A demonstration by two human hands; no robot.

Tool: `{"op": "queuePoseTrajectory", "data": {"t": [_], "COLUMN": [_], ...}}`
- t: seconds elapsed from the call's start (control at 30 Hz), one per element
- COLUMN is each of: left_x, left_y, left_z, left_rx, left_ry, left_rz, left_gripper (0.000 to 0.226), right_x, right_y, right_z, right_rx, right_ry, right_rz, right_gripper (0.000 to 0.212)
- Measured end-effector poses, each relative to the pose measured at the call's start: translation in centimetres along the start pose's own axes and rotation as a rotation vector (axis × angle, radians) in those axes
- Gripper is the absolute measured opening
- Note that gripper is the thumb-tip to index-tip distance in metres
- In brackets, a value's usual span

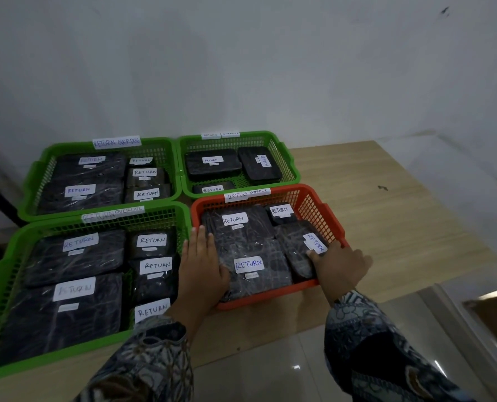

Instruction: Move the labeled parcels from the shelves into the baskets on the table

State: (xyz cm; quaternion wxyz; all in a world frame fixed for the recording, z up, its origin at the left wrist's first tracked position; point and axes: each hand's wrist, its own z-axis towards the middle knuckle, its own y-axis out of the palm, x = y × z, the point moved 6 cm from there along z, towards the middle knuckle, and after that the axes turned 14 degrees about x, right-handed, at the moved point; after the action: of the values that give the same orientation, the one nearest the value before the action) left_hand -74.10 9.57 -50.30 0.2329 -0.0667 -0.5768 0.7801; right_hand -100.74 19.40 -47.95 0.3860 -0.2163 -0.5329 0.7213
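An orange basket [314, 204] tagged "RETURN OVERDUE" sits at the near right of the table and holds several black wrapped parcels with white "RETURN" labels. The big front parcel [253, 256] fills its left half. My left hand [202, 265] lies flat, fingers straight along that parcel's left edge, thumb resting on the wrap. A smaller parcel [295, 242] lies on the basket's right side. My right hand [341, 265] straddles the basket's near right rim; its thumb touches that parcel by the label and its fingers curl down outside the rim.
Three green baskets hold more labelled parcels: near left [4, 274], far left [38, 172], far right [285, 152]. The wooden table [386, 216] extends bare to the right. A white wall stands behind and a tiled floor [270, 372] lies below the table's near edge.
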Motion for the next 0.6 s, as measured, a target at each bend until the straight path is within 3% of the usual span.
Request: {"op": "queuePoseTrajectory", "data": {"t": [0.2, 0.33, 0.6], "left_x": [-0.1, -0.2, -0.1], "left_y": [0.2, 0.4, 0.5], "left_z": [-0.1, -0.1, -0.1], "left_rx": [0.003, 0.005, 0.012], "left_ry": [-0.002, -0.007, -0.022], "left_rz": [-0.004, 0.014, 0.023], "left_gripper": [0.072, 0.072, 0.072], "right_x": [0.4, 0.5, -0.2], "right_y": [0.0, 0.6, 0.1], "right_z": [0.8, 1.0, 0.5], "right_rx": [-0.313, -0.481, -0.320], "right_ry": [-0.078, -0.161, -0.170], "right_rz": [0.164, 0.265, 0.222], "right_gripper": [0.098, 0.098, 0.091]}}
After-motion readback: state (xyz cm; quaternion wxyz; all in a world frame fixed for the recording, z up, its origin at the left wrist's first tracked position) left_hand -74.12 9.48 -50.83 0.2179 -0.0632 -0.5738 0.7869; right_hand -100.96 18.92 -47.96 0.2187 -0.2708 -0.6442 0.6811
